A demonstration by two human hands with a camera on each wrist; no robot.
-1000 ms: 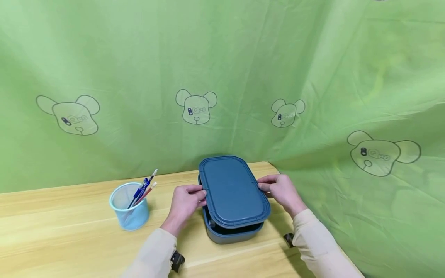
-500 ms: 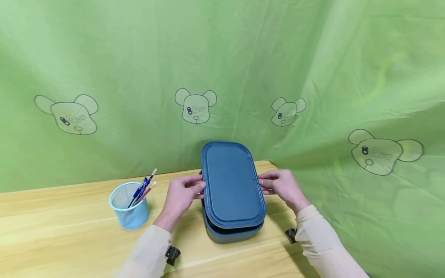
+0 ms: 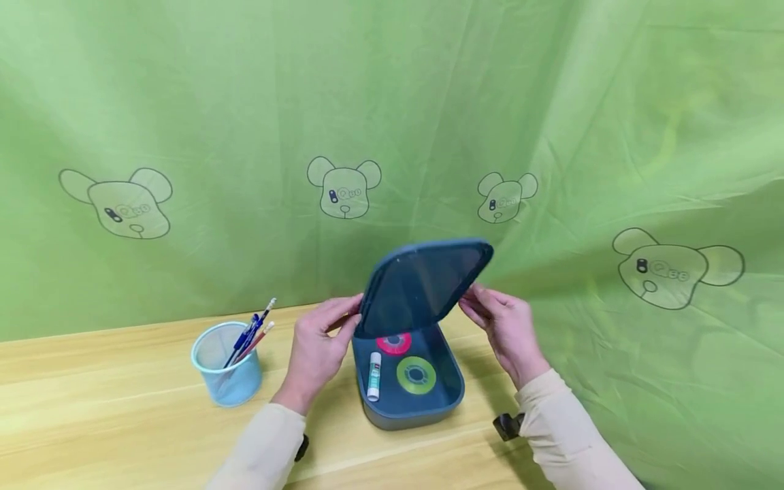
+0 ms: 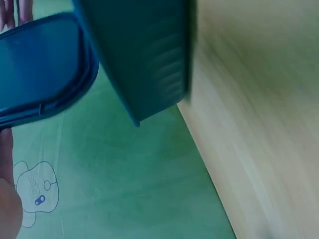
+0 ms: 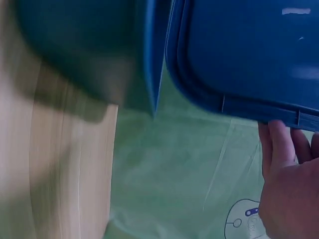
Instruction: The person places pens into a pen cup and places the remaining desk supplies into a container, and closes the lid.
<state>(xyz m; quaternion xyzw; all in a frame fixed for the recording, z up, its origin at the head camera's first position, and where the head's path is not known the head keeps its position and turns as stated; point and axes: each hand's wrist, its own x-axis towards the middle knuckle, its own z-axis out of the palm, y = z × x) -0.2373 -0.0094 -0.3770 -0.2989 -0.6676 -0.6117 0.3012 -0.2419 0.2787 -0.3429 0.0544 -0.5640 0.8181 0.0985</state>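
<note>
Both hands hold a dark blue lid by its long sides, tilted up with its underside showing in the head view. The left hand pinches the left edge; the right hand pinches the right edge. Below the lid stands a dark blue box on the table. Inside it lie a white and teal glue stick, a yellow-green flat ring and a pink flat ring, both with grey centres. The lid hides the box's far part. In the right wrist view, fingertips touch the lid's rim.
A light blue mesh pen cup with several pens and pencils stands left of the box on the wooden table. A green curtain with bear-head prints hangs behind the table and along its right side.
The lid has been raised off the box and swung up, so its underside now shows. The glue stick and the two rings have come into view. The box and pen cup have stayed put.
</note>
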